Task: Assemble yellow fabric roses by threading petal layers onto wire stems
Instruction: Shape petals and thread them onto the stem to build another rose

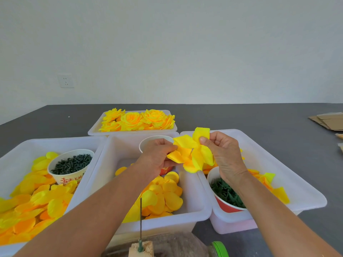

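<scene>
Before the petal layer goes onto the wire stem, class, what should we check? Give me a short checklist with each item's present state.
1. Petal layer held by both hands: ok, left hand and right hand each pinch it.
2. Wire stem upright in its wooden block: ok.
3. Stem tip bare: ok.
4. Layer's centre hole found: cannot tell, folds hide it.
5. Layer lined up over the stem: not ok, it is held above the bins, beyond the stem.

4 bins (185, 217), 4 cups (70, 169), 2 hands (157, 156).
</scene>
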`<state>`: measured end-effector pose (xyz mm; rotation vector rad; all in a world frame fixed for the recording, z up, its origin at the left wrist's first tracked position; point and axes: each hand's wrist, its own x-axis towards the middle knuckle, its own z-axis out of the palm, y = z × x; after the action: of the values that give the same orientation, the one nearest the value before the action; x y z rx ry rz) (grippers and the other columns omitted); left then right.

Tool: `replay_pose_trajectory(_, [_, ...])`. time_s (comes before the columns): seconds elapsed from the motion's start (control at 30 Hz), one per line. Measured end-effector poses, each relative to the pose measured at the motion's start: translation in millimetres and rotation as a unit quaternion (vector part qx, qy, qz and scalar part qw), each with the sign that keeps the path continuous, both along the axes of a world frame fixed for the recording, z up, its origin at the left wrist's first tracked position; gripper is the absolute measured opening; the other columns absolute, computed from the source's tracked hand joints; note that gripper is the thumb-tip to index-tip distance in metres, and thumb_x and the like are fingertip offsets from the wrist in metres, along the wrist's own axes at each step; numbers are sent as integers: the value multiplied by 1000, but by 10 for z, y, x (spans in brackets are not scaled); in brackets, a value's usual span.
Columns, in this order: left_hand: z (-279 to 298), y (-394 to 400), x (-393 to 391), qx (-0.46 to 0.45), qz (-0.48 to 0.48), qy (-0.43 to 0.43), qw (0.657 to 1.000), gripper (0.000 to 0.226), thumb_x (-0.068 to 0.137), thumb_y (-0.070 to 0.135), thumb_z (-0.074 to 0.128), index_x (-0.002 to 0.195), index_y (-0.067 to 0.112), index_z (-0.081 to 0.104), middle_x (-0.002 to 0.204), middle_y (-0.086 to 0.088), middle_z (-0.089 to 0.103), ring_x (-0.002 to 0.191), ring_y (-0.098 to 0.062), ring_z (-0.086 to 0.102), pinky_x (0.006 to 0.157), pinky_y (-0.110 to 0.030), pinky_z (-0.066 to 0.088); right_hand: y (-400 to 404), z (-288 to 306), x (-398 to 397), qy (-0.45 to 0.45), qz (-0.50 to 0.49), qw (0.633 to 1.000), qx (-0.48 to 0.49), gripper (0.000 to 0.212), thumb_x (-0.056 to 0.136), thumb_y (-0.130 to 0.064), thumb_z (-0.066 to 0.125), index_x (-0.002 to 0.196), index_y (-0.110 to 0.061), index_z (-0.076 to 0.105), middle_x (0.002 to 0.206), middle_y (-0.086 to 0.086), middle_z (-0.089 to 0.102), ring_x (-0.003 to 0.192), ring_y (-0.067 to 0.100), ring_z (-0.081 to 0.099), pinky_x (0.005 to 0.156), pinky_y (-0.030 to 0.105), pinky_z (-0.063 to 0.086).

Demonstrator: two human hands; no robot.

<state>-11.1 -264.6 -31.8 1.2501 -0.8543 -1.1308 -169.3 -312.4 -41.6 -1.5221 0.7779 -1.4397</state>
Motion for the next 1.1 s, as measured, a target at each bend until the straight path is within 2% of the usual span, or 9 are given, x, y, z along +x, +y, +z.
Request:
replay_pose_trajectory(0.17, [-58, -44, -20, -21, 33, -142, 989, 18, 84, 2, 64, 69, 11, 58, 72, -9, 57, 70, -22, 54, 57, -30, 49, -89, -29, -14, 10, -74, 995, 68, 23, 87, -16, 64, 67, -9, 57, 61, 8, 48, 60, 16, 40, 53, 25, 34])
replay_pose_trajectory(0.3, [-84, -45, -11, -36, 48, -210, 976, 21, 79, 3, 69, 68, 18, 59, 68, -1, 57, 71, -18, 50, 63, -28, 42, -129, -24, -28, -49, -63, 989, 124, 33, 92, -21, 57, 85, 11, 56, 80, 17, 42, 77, 27, 40, 70, 38, 33])
replay_pose_trajectory(0.53, [-73, -2, -18, -100, 24, -271, 957, 27, 85, 1, 59, 81, 28, 63, 65, 12, 64, 62, -2, 53, 52, -12, 43, -96, -31, 0, 58, -79, 995, 24, 33, 89, -18, 62, 65, 1, 50, 60, 12, 35, 60, 22, 30, 55, 31, 27])
replay_pose_trajectory(0.7, [0, 37, -58, -73, 41, -209, 974, 31, 92, 10, 49, 73, 26, 68, 82, 10, 65, 83, -7, 56, 69, -20, 46, -80, -62, 18, 111, -43, 993, -9, 34, 85, -11, 66, 57, -12, 47, 47, -2, 34, 49, 13, 28, 49, 25, 29])
replay_pose_trajectory(0.77, [58, 52, -70, -54, 28, -149, 987, 18, 92, 24, 52, 86, 17, 68, 94, -5, 66, 89, -20, 60, 78, -34, 50, -84, -78, 22, 127, -42, 991, -18, 38, 83, -11, 69, 54, -16, 45, 41, -10, 34, 48, 13, 28, 51, 27, 32])
replay_pose_trajectory(0.83, [69, 53, -79, -44, 41, -168, 984, 33, 90, 41, 55, 96, 10, 66, 103, -10, 66, 99, -25, 60, 92, -42, 47, -76, -87, 28, 143, -47, 988, -24, 36, 81, -12, 71, 55, -19, 47, 41, -11, 39, 49, 13, 31, 54, 29, 35])
replay_pose_trajectory(0.93, [23, 74, -94, -81, 37, -233, 968, 22, 82, 32, 69, 90, 12, 69, 98, -11, 71, 88, -18, 66, 81, -32, 53, -49, -86, 31, 144, -20, 989, -24, 33, 81, -12, 71, 57, -18, 49, 46, -7, 44, 49, 10, 36, 53, 27, 36])
replay_pose_trajectory(1.03, [-27, 66, -71, -95, 30, -250, 963, 21, 84, 23, 69, 96, 6, 70, 95, -13, 71, 92, -25, 66, 82, -40, 55, -43, -65, 14, 136, -16, 990, -19, 35, 81, -11, 71, 56, -17, 47, 46, -7, 39, 49, 8, 31, 50, 24, 31])
replay_pose_trajectory(1.1, [-19, 58, -61, -111, 28, -253, 961, 9, 84, 24, 69, 87, 16, 70, 87, -5, 71, 87, -21, 66, 77, -35, 55, -51, -64, 12, 132, -25, 991, -15, 36, 81, -13, 71, 56, -16, 46, 48, -5, 35, 50, 10, 29, 50, 24, 29])
